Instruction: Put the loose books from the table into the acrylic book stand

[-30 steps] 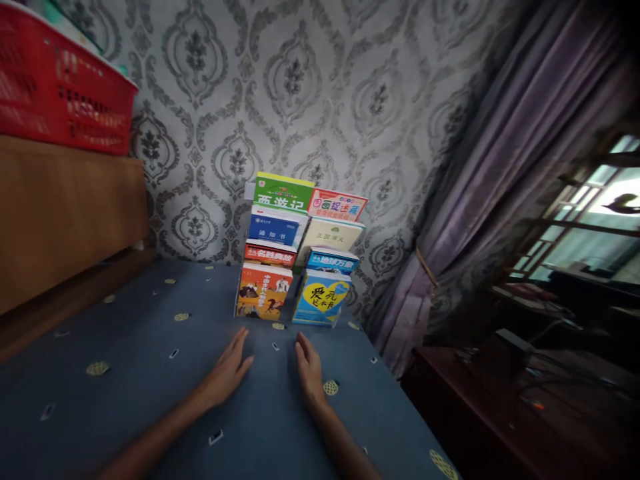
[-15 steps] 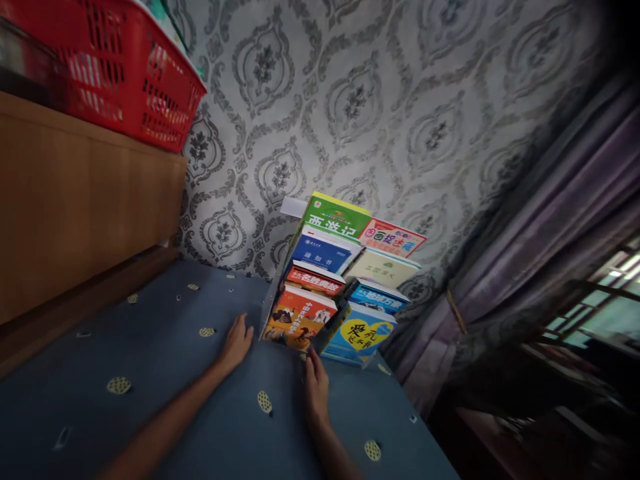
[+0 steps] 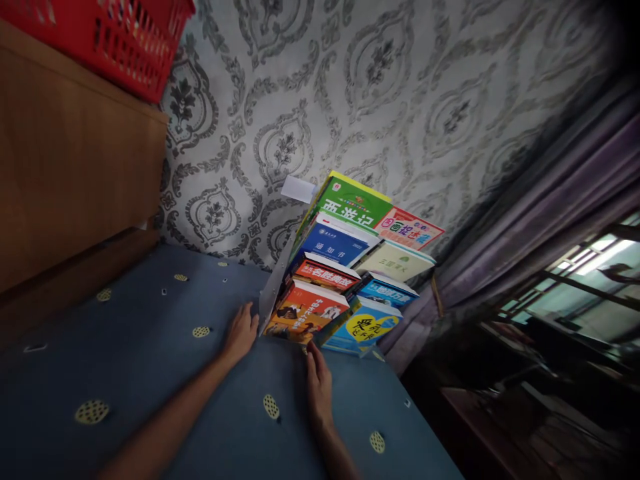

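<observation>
A tiered rack with a pale side panel (image 3: 273,291) stands on the blue patterned cloth and holds several books in two columns. In the left column are an orange book (image 3: 306,312), a red book (image 3: 327,275), a blue book (image 3: 334,245) and a green book (image 3: 350,203). The right column has a blue book with a yellow heart (image 3: 367,327) in front. My left hand (image 3: 243,333) rests by the panel's lower front corner, fingers stretched out and holding nothing. Below the orange book, my right hand (image 3: 319,381) is open on its edge, fingertips close to the rack's front; contact is unclear.
Behind the rack rises a wall with grey patterned paper (image 3: 285,147). A wooden cabinet (image 3: 80,140) at the left carries a red plastic basket (image 3: 135,47). A purple curtain (image 3: 500,220) hangs at the right, beside a dark area with a barred window (image 3: 590,267).
The view has shifted and come a little nearer, so the rack looks larger. My left hand is slightly closer to the side panel. My right hand keeps nearly the same place.
</observation>
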### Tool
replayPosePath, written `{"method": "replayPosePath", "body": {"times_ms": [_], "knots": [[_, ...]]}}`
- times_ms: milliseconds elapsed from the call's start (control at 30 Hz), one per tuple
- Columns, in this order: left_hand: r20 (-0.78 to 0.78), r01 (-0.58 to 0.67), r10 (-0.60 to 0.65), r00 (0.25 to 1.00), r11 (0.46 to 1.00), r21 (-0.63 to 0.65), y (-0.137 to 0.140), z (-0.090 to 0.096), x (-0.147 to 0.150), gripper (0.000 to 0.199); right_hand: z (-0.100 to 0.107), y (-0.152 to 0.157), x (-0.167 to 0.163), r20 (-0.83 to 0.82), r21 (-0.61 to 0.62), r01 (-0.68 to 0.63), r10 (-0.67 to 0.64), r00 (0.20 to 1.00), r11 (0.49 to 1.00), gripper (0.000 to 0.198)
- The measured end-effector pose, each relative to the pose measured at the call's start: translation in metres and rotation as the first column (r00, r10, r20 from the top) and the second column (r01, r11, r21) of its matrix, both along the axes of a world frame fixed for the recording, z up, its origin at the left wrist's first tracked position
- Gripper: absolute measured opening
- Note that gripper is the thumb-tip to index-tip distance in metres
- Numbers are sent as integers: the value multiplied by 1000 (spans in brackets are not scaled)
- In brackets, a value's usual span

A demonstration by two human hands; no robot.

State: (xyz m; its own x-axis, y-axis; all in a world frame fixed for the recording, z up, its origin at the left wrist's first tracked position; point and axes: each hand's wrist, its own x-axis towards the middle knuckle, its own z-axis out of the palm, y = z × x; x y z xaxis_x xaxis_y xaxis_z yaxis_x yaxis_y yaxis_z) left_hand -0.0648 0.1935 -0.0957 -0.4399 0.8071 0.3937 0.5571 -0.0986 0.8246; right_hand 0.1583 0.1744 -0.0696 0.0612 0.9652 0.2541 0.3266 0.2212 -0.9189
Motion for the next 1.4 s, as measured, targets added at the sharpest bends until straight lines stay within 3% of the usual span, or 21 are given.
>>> {"method": "replayPosePath", "body": {"times_ms": [367,767,967,1133,1267,1400], "knots": [[5,39,-39,999,999,-12,-5,5,0,46,1,0,4,2,-28,-45,45,999,999,75],[46,49,-49,998,999,-4,-6,8,0,46,-3,0,3,-15,6,-2,2,1000,1000,72],[116,39,-42,992,999,25,-12,21,-2,46,-1,-1,1,-27,40,-3,4,1000,999,69],[173,27,-48,984,992,121,-7,66,-8,52,1,-2,1,-39,8,-19,19,999,1000,72],[167,57,-100,981,967,248,1,131,-7,58,1,-3,1,-45,0,-22,22,999,1000,73],[148,153,-227,963,907,393,9,198,-4,63,1,-4,2,-64,20,-19,20,998,1000,68]]}}
